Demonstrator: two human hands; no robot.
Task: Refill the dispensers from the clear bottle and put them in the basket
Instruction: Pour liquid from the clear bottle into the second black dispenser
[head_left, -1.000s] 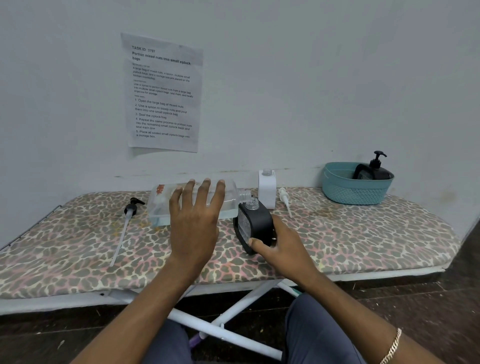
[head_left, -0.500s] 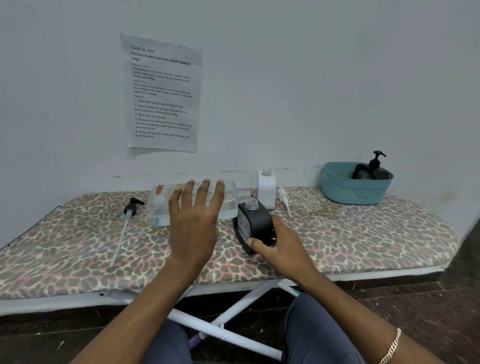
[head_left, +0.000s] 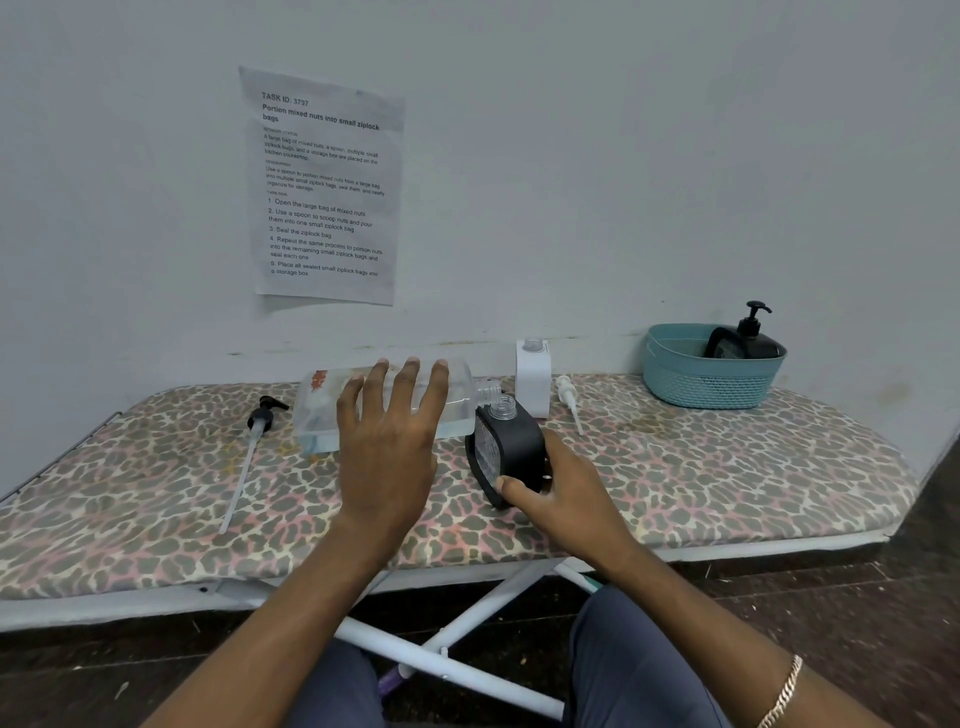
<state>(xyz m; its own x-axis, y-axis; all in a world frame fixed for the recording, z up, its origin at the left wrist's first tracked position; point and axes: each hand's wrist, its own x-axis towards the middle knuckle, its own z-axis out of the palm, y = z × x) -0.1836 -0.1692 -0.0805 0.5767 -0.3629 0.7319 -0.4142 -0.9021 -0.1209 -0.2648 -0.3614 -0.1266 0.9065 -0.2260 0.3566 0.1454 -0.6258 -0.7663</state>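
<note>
The left hand (head_left: 387, 447) covers the middle of the clear bottle (head_left: 318, 415). Fingers of the right hand (head_left: 566, 496) are hidden behind the black dispenser (head_left: 511, 449). The wall of the basket (head_left: 701, 387) hides the base of the second dispenser (head_left: 753, 345).

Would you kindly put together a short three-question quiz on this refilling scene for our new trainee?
1. Fill the gap: the large clear plastic bottle under the left hand lies on its ____, neck towards the black square dispenser.
2. What holds that black square dispenser? A) the left hand B) the right hand C) nothing
3. True or false: the teal plastic basket already contains a black pump-top dispenser.
Key: 1 side; 2 B; 3 true.
</note>
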